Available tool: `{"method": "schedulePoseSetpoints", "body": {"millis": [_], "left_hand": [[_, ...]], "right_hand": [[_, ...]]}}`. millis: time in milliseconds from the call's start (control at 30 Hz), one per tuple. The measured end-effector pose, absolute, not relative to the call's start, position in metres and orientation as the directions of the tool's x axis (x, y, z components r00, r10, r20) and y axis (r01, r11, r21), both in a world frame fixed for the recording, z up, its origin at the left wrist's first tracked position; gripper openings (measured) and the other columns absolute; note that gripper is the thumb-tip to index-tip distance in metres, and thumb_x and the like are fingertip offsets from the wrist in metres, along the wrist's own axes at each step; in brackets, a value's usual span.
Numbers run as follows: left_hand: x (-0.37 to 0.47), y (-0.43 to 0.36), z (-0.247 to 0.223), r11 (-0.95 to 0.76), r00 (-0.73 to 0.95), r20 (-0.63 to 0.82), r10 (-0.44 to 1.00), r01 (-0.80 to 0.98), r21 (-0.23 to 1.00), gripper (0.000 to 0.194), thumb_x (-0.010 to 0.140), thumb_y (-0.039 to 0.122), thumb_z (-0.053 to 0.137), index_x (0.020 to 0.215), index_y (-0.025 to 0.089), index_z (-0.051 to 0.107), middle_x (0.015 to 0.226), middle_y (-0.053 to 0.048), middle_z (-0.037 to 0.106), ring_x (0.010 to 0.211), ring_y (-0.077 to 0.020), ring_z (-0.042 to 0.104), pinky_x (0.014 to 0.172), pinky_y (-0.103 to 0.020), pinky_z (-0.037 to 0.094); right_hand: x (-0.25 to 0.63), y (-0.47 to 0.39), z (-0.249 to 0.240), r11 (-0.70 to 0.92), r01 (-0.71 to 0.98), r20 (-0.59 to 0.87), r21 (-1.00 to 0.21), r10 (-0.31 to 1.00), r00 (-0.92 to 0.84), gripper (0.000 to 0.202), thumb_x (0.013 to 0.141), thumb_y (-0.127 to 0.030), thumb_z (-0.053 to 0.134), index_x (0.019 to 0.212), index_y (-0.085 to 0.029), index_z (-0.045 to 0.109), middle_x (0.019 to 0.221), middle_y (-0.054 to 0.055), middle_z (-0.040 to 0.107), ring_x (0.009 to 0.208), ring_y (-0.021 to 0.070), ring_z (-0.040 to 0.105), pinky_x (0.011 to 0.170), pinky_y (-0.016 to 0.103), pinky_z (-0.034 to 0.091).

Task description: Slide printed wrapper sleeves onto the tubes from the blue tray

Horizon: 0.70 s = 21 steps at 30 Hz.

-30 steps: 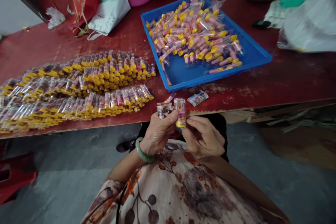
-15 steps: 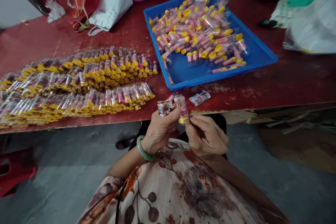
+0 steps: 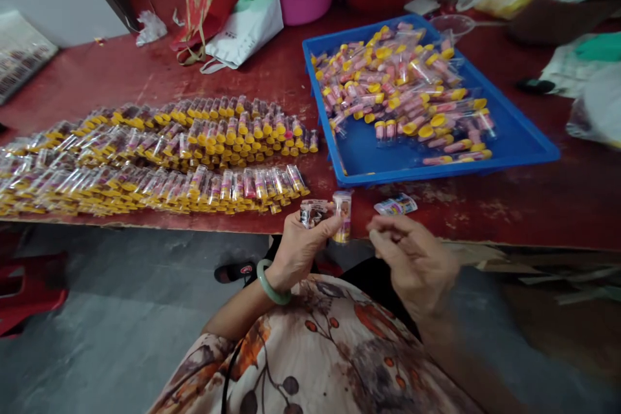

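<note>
My left hand (image 3: 310, 236) is closed on a small clear tube (image 3: 342, 217) with a yellow cap at its lower end and a printed label. A few printed sticker labels (image 3: 315, 212) stick up from the same hand. To the right, apart from the tube, my right hand (image 3: 412, 255) is blurred by motion. Its thumb and forefinger are drawn together, and I cannot make out anything between them. Just beyond it, a stack of printed labels (image 3: 396, 205) lies on the red table (image 3: 272, 90) near its front edge.
A blue tray (image 3: 514, 142) holds many yellow-capped tubes with pink contents. Stacked rows of labelled tubes (image 3: 160, 187) cover the table's left front. Behind stand a white bag (image 3: 247, 29), a red bag (image 3: 213, 3) and a pink basin (image 3: 305, 0). A red stool (image 3: 33, 297) is below left.
My right hand has come off the tube and moved to the right. My left hand still holds the tube and the labels. The view has shifted, so the table things appear further right.
</note>
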<state>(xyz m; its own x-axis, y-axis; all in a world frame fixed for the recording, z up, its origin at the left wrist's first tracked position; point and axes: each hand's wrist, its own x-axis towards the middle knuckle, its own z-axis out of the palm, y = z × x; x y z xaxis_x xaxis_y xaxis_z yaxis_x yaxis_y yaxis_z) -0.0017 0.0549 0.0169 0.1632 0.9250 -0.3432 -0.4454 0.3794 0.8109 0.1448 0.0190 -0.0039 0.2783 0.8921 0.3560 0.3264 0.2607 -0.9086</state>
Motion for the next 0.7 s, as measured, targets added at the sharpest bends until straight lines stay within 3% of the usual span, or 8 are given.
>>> {"method": "schedulePoseSetpoints", "body": {"millis": [100,267,367,433,567,633,700], "left_hand": [[-0.012,0.055,0.016,0.356,0.206,-0.295,0.933,-0.395,0.847,0.034,0.058,0.035,0.087,0.079,0.013,0.071,0.062,0.001,0.06,0.054,-0.0074,0.047,0.055,-0.022,0.04],[-0.031,0.058,0.01,0.324,0.18,-0.271,0.946,-0.437,0.839,0.034,0.054,0.033,0.089,0.077,0.014,0.074,0.07,-0.002,0.067,0.062,-0.0111,0.056,0.064,-0.025,0.047],[-0.045,0.062,0.006,0.272,0.102,-0.254,0.962,-0.466,0.842,0.034,0.053,0.031,0.09,0.078,0.015,0.074,0.07,-0.001,0.068,0.061,-0.0109,0.055,0.061,-0.024,0.046],[-0.055,0.065,0.005,0.24,0.059,-0.242,0.969,-0.472,0.848,0.035,0.056,0.034,0.089,0.082,0.015,0.075,0.071,-0.001,0.068,0.059,-0.0101,0.052,0.058,-0.023,0.044],[-0.077,0.065,0.008,0.21,-0.053,-0.276,0.96,-0.519,0.828,0.034,0.071,0.041,0.078,0.092,0.014,0.074,0.072,-0.002,0.065,0.048,-0.0031,0.033,0.046,-0.019,0.028],[-0.087,0.063,0.01,0.224,-0.062,-0.315,0.947,-0.574,0.788,0.033,0.078,0.04,0.073,0.095,0.012,0.072,0.073,-0.002,0.063,0.047,-0.0021,0.025,0.044,-0.019,0.021],[-0.096,0.058,0.011,0.25,-0.026,-0.349,0.937,-0.648,0.719,0.029,0.08,0.034,0.071,0.098,0.011,0.07,0.075,-0.002,0.06,0.05,-0.0022,0.027,0.045,-0.018,0.021]], "right_hand": [[0.143,0.036,0.005,0.117,0.082,0.131,-0.99,0.971,0.202,0.04,0.077,-0.029,0.074,0.115,-0.021,0.064,0.094,0.005,0.069,0.062,0.0108,0.061,0.051,0.022,0.052],[0.122,0.062,0.009,-0.04,-0.027,-0.04,-0.999,0.999,0.012,0.035,0.07,-0.034,0.079,0.101,-0.02,0.07,0.073,0.001,0.069,0.06,0.0135,0.063,0.053,0.025,0.055],[0.106,0.076,0.015,-0.049,-0.049,-0.047,-0.998,0.997,-0.055,0.032,0.066,-0.03,0.082,0.095,-0.021,0.07,0.073,0.0,0.068,0.063,0.0132,0.062,0.057,0.025,0.054],[0.094,0.09,0.025,-0.075,-0.094,-0.067,-0.993,0.994,-0.086,0.03,0.062,-0.027,0.083,0.089,-0.02,0.071,0.071,-0.001,0.067,0.057,0.0105,0.058,0.051,0.022,0.048],[0.069,0.138,0.045,-0.134,-0.204,-0.114,-0.97,0.988,-0.107,0.026,0.054,-0.021,0.08,0.077,-0.017,0.069,0.065,-0.002,0.063,0.045,0.0059,0.046,0.04,0.02,0.035],[0.055,0.173,0.051,-0.113,-0.191,-0.094,-0.975,0.99,-0.102,0.024,0.053,-0.019,0.078,0.074,-0.015,0.068,0.056,-0.003,0.059,0.042,0.0055,0.044,0.039,0.019,0.033],[0.041,0.212,0.053,-0.075,-0.115,-0.066,-0.991,0.995,-0.075,0.02,0.053,-0.017,0.075,0.069,-0.014,0.065,0.046,-0.006,0.05,0.039,0.0053,0.039,0.037,0.019,0.03]]}}
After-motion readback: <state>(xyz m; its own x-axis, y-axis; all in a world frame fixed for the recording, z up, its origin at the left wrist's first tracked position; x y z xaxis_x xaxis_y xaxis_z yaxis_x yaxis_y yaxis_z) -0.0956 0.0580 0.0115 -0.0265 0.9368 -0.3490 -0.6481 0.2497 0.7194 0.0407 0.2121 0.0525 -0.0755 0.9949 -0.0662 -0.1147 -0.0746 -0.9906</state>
